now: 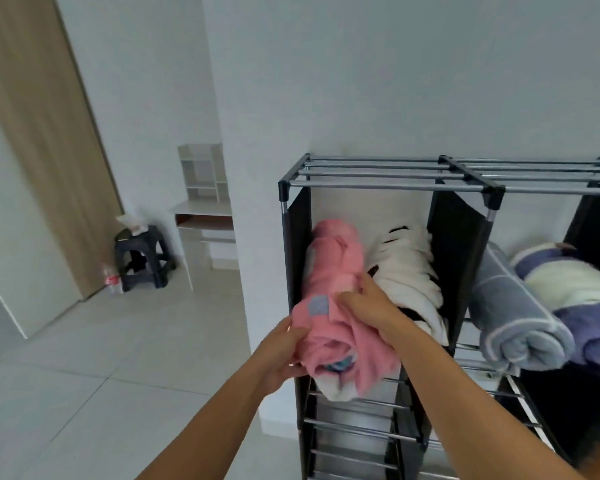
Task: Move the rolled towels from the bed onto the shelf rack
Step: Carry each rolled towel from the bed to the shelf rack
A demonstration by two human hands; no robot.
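Note:
A pink rolled towel (333,292) lies lengthwise in the left compartment of the metal shelf rack (388,184), its near end sticking out over the front bar. My left hand (284,355) grips that near end from the left. My right hand (368,303) presses on its top and right side. Beside it in the same compartment rests a white rolled towel with black marks (407,271). In the right compartment lie a grey striped rolled towel (513,313) and a purple and white rolled towel (575,289). The bed is out of view.
The rack has black fabric side panels (458,244) and lower bar shelves (354,427). To the left are a tiled floor, a dark plastic stool (142,261) with a bottle next to it, a white desk with a small cubby unit (205,202), and a wooden door (39,133).

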